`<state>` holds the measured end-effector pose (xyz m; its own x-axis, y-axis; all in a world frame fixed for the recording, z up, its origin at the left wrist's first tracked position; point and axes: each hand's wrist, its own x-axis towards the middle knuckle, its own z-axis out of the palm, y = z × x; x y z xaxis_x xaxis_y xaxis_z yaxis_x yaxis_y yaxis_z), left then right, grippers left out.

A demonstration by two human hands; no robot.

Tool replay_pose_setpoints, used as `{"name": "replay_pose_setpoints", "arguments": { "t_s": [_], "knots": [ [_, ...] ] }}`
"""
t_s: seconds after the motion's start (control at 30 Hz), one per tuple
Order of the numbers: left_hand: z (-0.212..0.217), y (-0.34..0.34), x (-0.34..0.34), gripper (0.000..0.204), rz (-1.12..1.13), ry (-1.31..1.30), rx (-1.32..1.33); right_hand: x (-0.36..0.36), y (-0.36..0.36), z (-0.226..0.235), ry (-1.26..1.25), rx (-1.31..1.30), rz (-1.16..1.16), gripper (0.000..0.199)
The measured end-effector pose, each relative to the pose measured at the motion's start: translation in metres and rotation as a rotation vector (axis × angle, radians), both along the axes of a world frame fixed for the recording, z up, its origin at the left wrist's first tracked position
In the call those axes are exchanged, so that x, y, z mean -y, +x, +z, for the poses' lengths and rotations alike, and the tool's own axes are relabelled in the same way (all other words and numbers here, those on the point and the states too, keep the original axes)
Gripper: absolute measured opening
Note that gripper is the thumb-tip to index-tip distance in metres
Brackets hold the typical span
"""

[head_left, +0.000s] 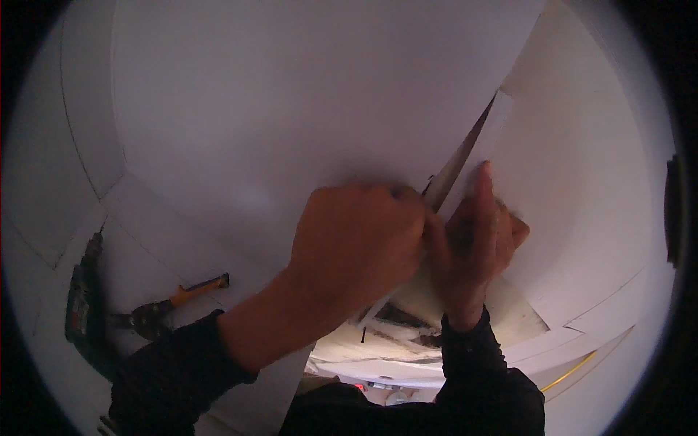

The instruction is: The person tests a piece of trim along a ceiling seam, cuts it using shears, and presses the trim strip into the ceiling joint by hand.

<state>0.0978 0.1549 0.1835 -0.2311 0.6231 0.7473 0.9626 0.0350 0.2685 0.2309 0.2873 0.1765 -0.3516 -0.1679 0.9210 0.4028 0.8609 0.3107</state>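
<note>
My left hand (360, 236) is closed in a fist, knuckles up, over a large white panel (291, 94). What it grips, if anything, is hidden. Right beside it is my right hand (483, 243), its index finger stretched along a narrow white strip (496, 120) and its other fingers curled. The thumb points up next to the left fist, and the strip seems to pass between thumb and fingers. Along the strip's left side runs a thin brownish wedge (462, 163), tapering to a point at its far end; I cannot tell whether it is a gap or an edge.
At the left lie a dark green power drill (87, 312) with a bit in it and a hammer (185, 294) with an orange handle, partly behind my left sleeve. Below my hands is an opening with a dark slot (401, 317). A yellow strip (571, 370) shows at lower right.
</note>
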Motion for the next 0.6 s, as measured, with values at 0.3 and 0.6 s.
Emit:
{"name": "replay_pose_setpoints", "arguments": {
  "t_s": [0.3, 0.6],
  "knots": [
    [-0.004, 0.0, 0.0009, 0.017, 0.011, -0.004, 0.007, 0.0017, 0.0009, 0.0006, -0.047, -0.028, 0.099, 0.065],
    [-0.0063, -0.0019, -0.0017, 0.014, -0.026, 0.008, 0.023, 0.0043, -0.0018, 0.0081, -0.027, -0.028, -0.001, 0.06]
  ]
}}
